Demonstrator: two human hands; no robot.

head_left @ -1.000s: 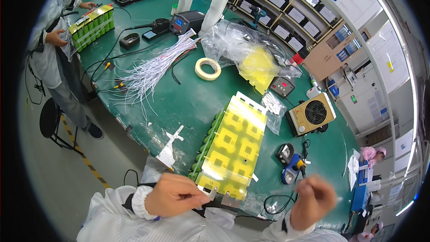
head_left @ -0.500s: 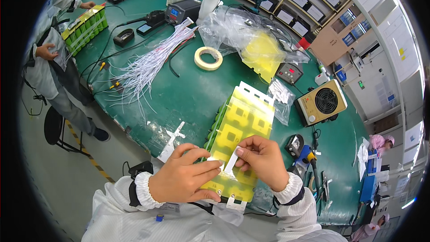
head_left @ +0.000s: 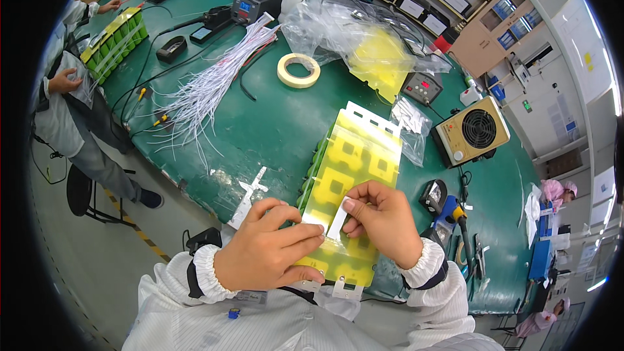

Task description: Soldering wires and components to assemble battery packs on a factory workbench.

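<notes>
In front of me lies a battery pack [head_left: 354, 172] topped with a translucent yellow sheet, green cells showing along its left side. My right hand [head_left: 385, 224] pinches a narrow white strip [head_left: 337, 222] between thumb and fingers. The strip's lower end meets the sheet or hangs just over it; I cannot tell which. My left hand [head_left: 276, 247] rests across the pack's near left part, fingers apart, their tips close to the strip's lower end. Metal tabs [head_left: 348, 289] stick out at the pack's near end. By my left hand lies a white cross-shaped piece [head_left: 250, 195].
Masking tape [head_left: 298, 71], a bundle of white wires [head_left: 218, 84] and a soldering station [head_left: 258, 5] lie beyond the pack. To the right are an ionizing fan [head_left: 471, 131] and hand tools [head_left: 478, 253]. A co-worker [head_left: 68, 84] handles another green pack [head_left: 116, 45] at far left.
The view has shifted slightly, so the pack appears a little higher. My hands keep nearly the same pose around the white strip. The co-worker's far hand has moved and now has something thin and reddish.
</notes>
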